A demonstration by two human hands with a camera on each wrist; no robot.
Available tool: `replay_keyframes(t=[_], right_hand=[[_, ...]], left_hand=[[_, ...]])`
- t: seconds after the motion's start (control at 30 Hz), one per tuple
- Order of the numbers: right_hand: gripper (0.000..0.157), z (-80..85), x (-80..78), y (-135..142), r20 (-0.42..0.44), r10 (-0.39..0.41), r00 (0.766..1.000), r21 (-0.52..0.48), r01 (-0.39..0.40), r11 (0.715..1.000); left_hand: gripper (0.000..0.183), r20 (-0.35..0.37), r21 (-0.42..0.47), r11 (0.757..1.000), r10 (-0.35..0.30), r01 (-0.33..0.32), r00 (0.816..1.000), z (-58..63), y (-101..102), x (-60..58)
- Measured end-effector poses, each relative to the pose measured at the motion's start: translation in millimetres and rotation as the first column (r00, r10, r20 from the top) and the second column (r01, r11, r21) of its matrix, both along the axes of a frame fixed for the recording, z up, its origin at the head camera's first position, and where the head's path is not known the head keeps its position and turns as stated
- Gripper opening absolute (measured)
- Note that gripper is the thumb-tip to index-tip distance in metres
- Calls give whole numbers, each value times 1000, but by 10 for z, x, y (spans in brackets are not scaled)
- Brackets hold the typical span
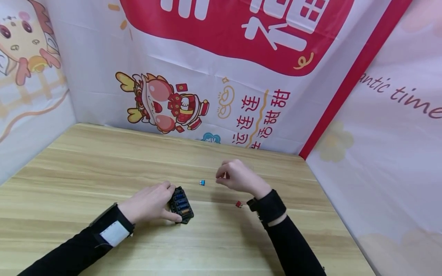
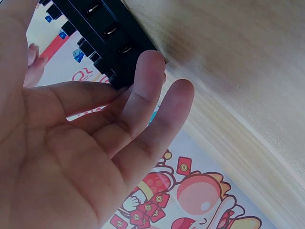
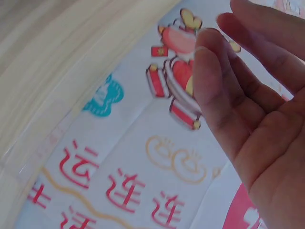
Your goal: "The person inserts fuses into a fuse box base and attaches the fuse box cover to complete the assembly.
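My left hand (image 1: 152,201) grips a black fuse block (image 1: 183,211) by its ends, thumb at the near end and fingers at the far end. Several blue fuses and an orange-brown one sit in a row in its slots. From the left wrist, the block (image 2: 107,36) shows its dark side with metal contacts, and two fingers extend beside it. A small blue blade fuse (image 1: 202,183) lies on the table right of the block. My right hand (image 1: 241,178) hovers to the right of that fuse, fingers loosely bent, nothing visible in them. Beneath its wrist lies a red blade fuse (image 1: 239,204).
The wooden tabletop (image 1: 86,161) spreads under both hands. Behind it hangs a printed cloth backdrop (image 1: 93,76) with a cartoon figure and red lettering, and more printed cloth (image 1: 380,161) bounds the right side. Each wrist wears a black strap.
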State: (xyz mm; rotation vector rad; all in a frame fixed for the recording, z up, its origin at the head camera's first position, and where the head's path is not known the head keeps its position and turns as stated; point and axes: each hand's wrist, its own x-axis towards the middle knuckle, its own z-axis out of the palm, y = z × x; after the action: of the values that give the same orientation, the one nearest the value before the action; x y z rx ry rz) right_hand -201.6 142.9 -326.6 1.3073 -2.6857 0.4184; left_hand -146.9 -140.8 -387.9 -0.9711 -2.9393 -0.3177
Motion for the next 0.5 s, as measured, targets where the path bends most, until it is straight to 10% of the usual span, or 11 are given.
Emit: replay_keyframes(t=[0.5], right_hand=[[4,-155,80,571,197,-82,977,109,61,992]], left_hand=[[100,-2,-6,1000,6,-6,1000,7,6,-4]])
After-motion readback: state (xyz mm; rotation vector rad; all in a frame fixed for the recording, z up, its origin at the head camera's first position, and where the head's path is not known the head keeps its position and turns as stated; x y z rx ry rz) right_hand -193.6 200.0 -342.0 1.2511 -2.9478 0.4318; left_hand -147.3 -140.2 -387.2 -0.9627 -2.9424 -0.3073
